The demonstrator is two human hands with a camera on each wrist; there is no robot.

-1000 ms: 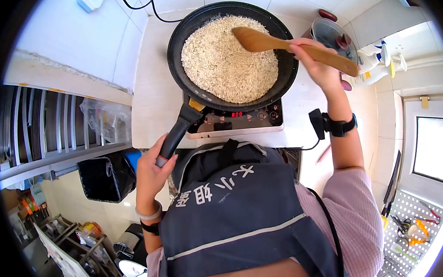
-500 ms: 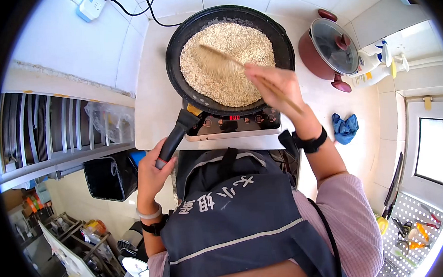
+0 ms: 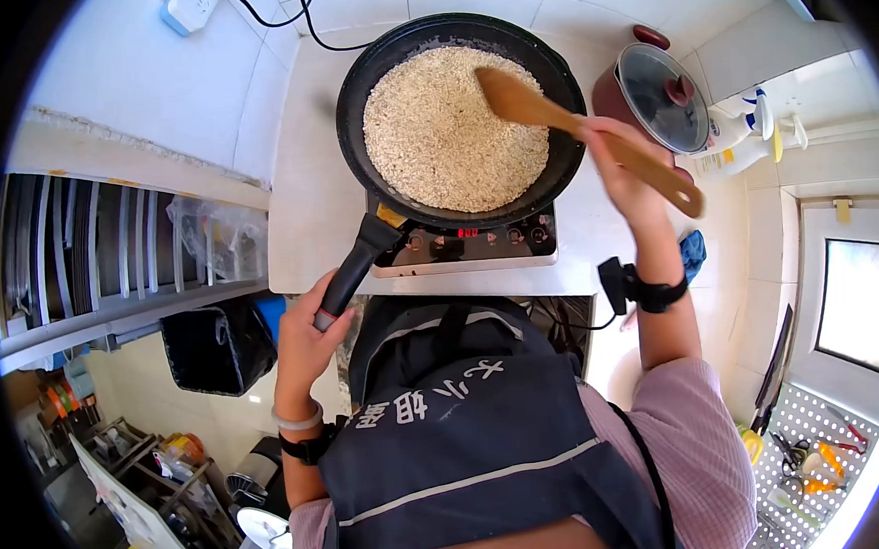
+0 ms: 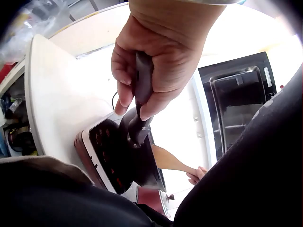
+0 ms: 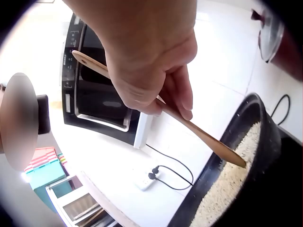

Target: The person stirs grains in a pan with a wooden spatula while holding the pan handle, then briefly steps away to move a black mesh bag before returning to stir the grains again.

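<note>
A black frying pan [image 3: 351,145] full of pale grains [image 3: 442,140] sits on an induction cooker [image 3: 466,256]. My left hand [image 3: 307,336] grips the end of the black pan handle [image 3: 355,269]; the left wrist view shows the fingers and thumb curled round it. In my right hand [image 3: 633,180] is a wooden spatula [image 3: 525,101], held by its shaft with the end sticking out past the hand. Its blade overlaps the right side of the grains, and in the right wrist view the spatula tip [image 5: 234,158] is right at their surface.
To the pan's right stands a lidded red pot [image 3: 664,99], with spray bottles [image 3: 750,129] beside it. A blue cloth [image 3: 693,253] lies behind the right forearm. At left are a metal rack [image 3: 110,237] and a black-lined bin [image 3: 215,351]. Black cords run to a socket [image 3: 187,9].
The spatula swept left across the grains half a second ago and is now back at the right, with the right hand drawn outward. The left hand keeps its grip on the handle.
</note>
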